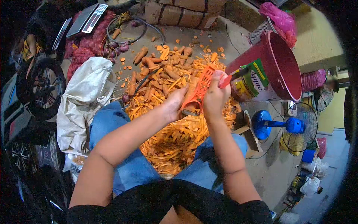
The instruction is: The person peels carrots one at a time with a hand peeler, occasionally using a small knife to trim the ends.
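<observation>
My right hand [215,98] is closed around an orange plastic peeler [204,84] with a slotted body and a metal blade at its lower end. By the right thumb a red piece [225,81] sticks out, with a dark narrow part beyond it. My left hand [176,102] grips a carrot [191,89], partly hidden behind the peeler. Beneath both hands spreads a heap of orange peelings [175,134], reaching down between my knees. Whole carrots [173,71] lie on the far side of that heap.
A red bucket [285,59] with a green label leans at the right, near a blue fan [294,125]. On the left are a white sack [84,93], net bags of onions [97,37], a scale [84,20] and a motorcycle wheel [44,89]. Cardboard boxes [182,15] stand behind.
</observation>
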